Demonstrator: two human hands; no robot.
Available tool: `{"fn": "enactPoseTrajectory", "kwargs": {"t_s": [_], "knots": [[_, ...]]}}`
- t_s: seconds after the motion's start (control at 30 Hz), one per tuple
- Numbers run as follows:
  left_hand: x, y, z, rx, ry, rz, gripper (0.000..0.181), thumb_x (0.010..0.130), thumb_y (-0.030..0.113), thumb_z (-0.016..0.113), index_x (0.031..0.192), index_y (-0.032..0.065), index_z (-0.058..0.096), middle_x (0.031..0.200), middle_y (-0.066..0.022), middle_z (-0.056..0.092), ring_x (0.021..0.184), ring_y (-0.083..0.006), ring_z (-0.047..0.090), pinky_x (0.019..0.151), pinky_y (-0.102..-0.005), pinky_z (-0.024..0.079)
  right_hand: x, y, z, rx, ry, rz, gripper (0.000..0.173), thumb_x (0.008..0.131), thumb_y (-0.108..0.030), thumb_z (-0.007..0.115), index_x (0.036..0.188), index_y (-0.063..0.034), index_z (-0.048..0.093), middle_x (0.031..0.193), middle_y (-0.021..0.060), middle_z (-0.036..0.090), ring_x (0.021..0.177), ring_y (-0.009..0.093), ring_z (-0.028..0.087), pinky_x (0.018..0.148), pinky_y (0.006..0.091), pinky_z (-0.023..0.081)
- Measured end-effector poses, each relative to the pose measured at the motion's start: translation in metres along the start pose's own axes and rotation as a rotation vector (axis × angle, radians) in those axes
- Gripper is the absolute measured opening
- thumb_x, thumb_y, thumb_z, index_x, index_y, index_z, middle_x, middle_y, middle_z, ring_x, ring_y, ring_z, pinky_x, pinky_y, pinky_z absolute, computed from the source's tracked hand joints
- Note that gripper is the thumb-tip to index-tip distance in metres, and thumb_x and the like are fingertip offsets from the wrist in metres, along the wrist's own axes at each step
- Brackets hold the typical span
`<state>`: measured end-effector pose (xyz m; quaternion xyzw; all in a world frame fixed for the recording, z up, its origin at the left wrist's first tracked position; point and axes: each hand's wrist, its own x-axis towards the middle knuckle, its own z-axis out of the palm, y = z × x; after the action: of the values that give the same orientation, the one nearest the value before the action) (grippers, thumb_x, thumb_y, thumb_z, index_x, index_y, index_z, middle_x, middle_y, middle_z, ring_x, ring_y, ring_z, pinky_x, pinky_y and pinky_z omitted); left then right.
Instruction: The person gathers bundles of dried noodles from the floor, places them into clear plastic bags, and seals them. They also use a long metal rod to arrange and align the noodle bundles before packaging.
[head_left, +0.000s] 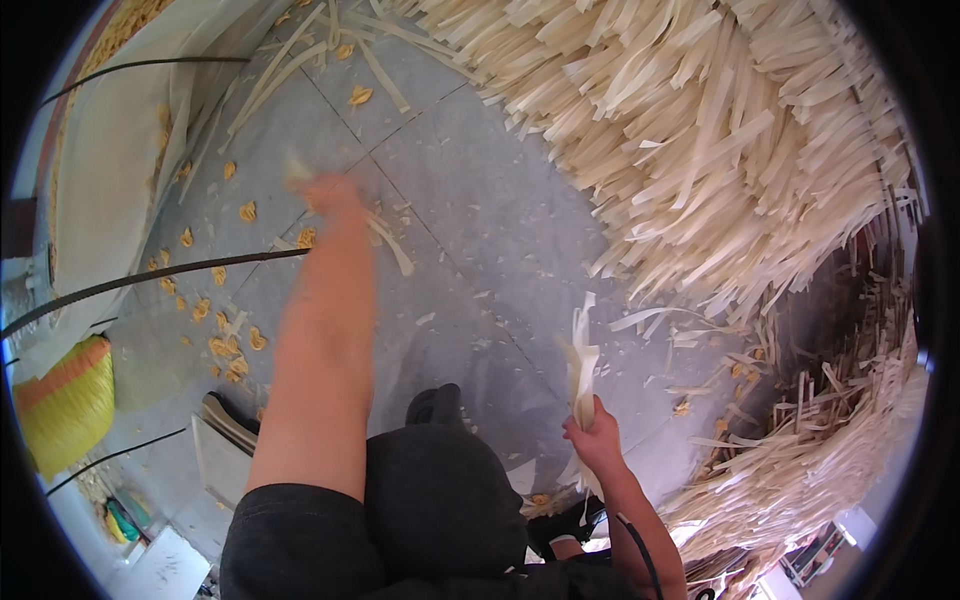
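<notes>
My right hand (596, 442) is closed around a small bunch of pale, flat strips (583, 375), whose loose ends point up and away from me. My left arm reaches far forward over the grey tiled floor (480, 225). Motion blurs my left hand (330, 193); something pale shows at its fingertips, but whether it is held is unclear. Close to that hand, a curved loose strip (394, 244) lies on the floor. A large mass of similar strips (675, 135) hangs or is piled in dense layers at the upper right.
Small yellowish curled pieces (219, 346) are scattered on the floor at left. Translucent sheeting (112, 172) and dark curved rods (165, 270) stand along the left side, near a yellow woven sack (67, 405). More layered strips (810, 480) fill the lower right.
</notes>
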<state>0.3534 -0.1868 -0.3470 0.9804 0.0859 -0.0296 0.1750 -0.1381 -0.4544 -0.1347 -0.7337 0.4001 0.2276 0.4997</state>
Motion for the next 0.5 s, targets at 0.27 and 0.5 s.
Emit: {"fn": "enactPoseTrajectory", "kwargs": {"t_s": [0.27,0.5], "knots": [[-0.132,0.096,-0.082,-1.025,-0.324,-0.385,0.022,0.096,0.028,0.047,0.101,0.0065,0.048,0.092,-0.0124,0.055,0.083,-0.0241,0.057,0.062,-0.0437,0.048,-0.017,-0.002,-0.009,-0.108,0.027,0.041,0.04,0.074,-0.019,0.066,0.108,-0.0053,0.05,0.087,0.0233,0.064,0.085,0.043,0.061,0.072,0.0472,0.049],[-0.061,0.054,-0.06,-1.151,0.294,-0.62,0.026,0.1,0.029,0.041,0.096,0.0079,0.056,0.089,-0.0072,0.06,0.081,-0.0204,0.059,0.067,-0.0321,0.047,-0.019,-0.024,-0.009,-0.002,0.11,0.01,0.037,0.076,-0.019,0.061,0.11,-0.0051,0.053,0.087,0.0215,0.065,0.083,0.039,0.063,0.074,0.0431,0.05]]}}
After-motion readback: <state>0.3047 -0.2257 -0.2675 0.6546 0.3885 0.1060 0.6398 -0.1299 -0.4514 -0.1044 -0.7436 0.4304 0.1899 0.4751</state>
